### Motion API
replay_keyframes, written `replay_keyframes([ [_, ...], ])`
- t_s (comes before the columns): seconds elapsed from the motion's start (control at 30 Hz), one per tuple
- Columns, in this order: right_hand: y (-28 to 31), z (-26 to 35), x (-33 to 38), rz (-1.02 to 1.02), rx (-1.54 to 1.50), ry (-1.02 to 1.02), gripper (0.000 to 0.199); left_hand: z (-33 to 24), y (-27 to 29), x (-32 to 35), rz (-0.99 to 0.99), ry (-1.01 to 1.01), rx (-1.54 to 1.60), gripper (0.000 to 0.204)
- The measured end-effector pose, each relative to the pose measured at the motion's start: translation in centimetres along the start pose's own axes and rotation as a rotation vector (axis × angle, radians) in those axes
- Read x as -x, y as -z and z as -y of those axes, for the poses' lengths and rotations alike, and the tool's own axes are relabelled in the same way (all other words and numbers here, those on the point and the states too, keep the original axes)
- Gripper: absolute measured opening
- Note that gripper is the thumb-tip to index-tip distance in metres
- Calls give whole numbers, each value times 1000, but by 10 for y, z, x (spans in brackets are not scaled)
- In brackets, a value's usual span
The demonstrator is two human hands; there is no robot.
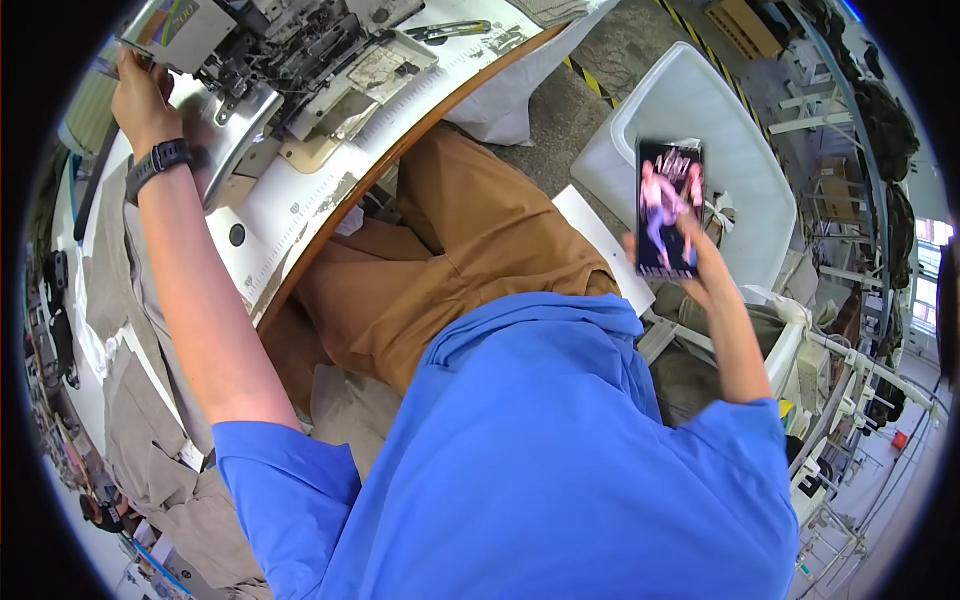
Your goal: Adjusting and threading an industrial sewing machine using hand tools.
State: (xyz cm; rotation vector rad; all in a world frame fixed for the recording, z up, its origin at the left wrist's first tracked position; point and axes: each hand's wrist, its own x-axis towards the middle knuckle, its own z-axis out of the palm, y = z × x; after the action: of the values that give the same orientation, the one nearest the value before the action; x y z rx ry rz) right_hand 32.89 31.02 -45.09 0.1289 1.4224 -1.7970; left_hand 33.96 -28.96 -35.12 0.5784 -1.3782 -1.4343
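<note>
The right hand [700, 270] holds a black rectangular smartphone with a lit screen [669, 207] upright above the white plastic bin [700, 110], its fingers closed around the lower edge. The left hand [140, 95] reaches to the grey industrial sewing machine [270, 60] on the white bench [300, 200]; whether its fingers grip anything, I cannot tell.

1. At the upper left of the frame, the left hand [140, 88] reaches up to the sewing machine [270, 60]; its fingers are on a thin flat piece at the machine's corner.
2. A black wristwatch [160, 160] sits on that wrist.
3. The machine stands on a white table [300, 200] with a brown edge; a utility knife [448, 30] lies at the top.
4. At the right, the right hand [700, 270] holds a lit smartphone [668, 208] upright above a white plastic bin [700, 110].
5. Beige fabric pieces [140, 420] lie at the lower left.
</note>
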Motion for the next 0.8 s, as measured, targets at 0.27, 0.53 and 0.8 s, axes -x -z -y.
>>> replay_keyframes([
  [0.27, 47, -26, 69, 71, 304, -1000, 41, 12, 7, -14, 39, -53, -53, 34],
  [0.53, 16, -57, 4, -189, 579, -594, 28, 12, 3, 1, 73, -37, -140, 51],
  [0.8, -7, -106, -41, -247, 684, -101, 25, 1, 1, 5, 2, -44, -222, 54],
])
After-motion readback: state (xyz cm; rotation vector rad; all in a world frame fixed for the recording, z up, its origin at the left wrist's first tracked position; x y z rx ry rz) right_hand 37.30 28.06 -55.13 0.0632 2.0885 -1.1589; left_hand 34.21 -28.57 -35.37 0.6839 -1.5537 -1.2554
